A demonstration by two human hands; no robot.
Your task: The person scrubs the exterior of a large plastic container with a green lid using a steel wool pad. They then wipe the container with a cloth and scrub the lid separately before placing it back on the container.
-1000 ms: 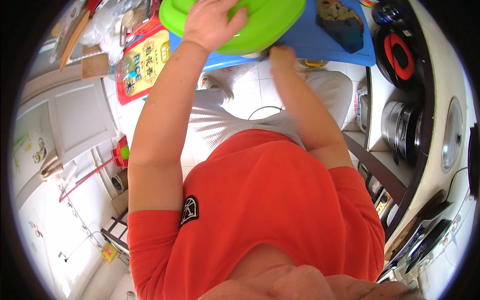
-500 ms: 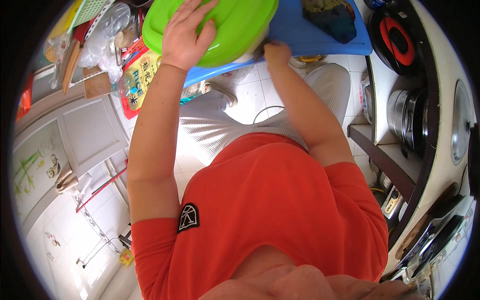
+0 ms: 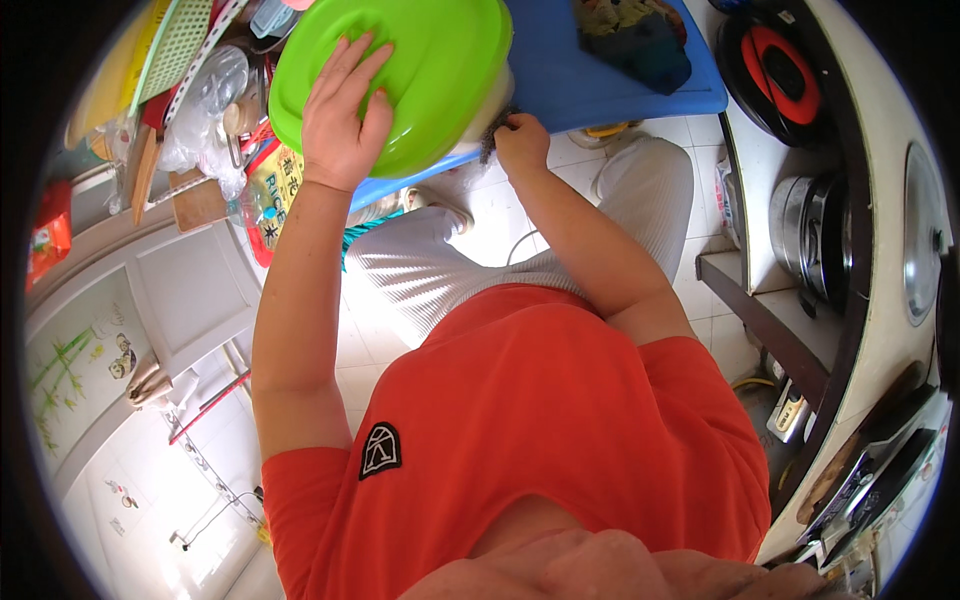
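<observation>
A wide bright green lid point(image 3: 420, 70) sits on a whitish container point(image 3: 488, 112), whose side shows only at the lid's right edge. The pair is tilted on a blue table point(image 3: 640, 75). My left hand point(image 3: 345, 125) lies flat across the lid, fingers stretched and apart. Close to the container's side, my right hand point(image 3: 522, 147) is closed on a dark grey, rough-looking scrubbing cloth point(image 3: 491, 137). That cloth touches or nearly touches the container's lower side; which one I cannot tell. A dark, patterned crumpled cloth point(image 3: 640, 45) lies farther right on the table.
Left of the table are plastic bags point(image 3: 205, 110), a yellow rice bag point(image 3: 270, 195) and a green basket point(image 3: 178, 50). At the right, shelves hold a black-and-red round appliance point(image 3: 775, 75) and a steel pot point(image 3: 800, 225). My knees are under the table's near edge.
My right hand, blurred before, now shows clearly lower along the container's side with the dark cloth. The whole view has shifted slightly; my left hand stays on the lid.
</observation>
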